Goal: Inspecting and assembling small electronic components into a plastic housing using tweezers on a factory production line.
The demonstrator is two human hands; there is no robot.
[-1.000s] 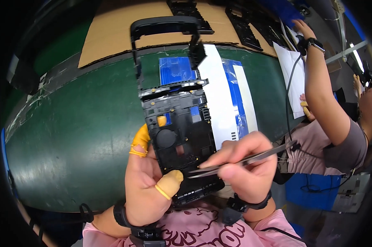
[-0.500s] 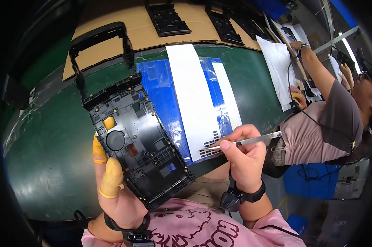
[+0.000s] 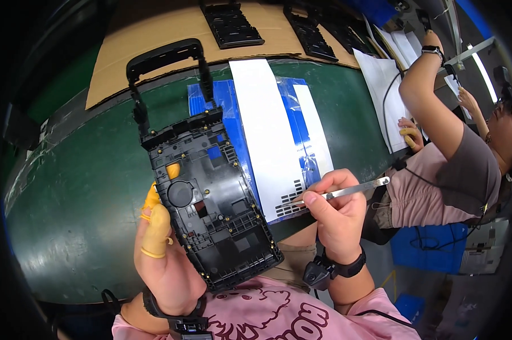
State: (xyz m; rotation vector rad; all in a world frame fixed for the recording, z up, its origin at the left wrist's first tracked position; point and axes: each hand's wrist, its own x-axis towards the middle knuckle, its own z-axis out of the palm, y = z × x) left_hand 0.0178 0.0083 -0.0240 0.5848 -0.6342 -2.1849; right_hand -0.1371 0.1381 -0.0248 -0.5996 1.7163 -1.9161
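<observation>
My left hand, with yellow finger cots on it, is closed on the left edge of a black plastic housing. The housing is tilted, its inner side with brass-coloured inserts facing up, and a U-shaped handle extends from its far end. Between the thumb and fingers of my right hand is a pair of metal tweezers. Their tips are over small black rectangular pieces at the near end of a white sheet. Whether the tips grip a piece is too small to tell.
Under the white sheet lies a blue board wrapped in clear film, on a green table. More black housings rest on cardboard at the back. To the right, a co-worker reaches over white papers.
The black housing has moved right with my left hand, nearer the white sheet. My right hand and the tweezers have barely shifted. The co-worker's arm has risen and reached farther away.
</observation>
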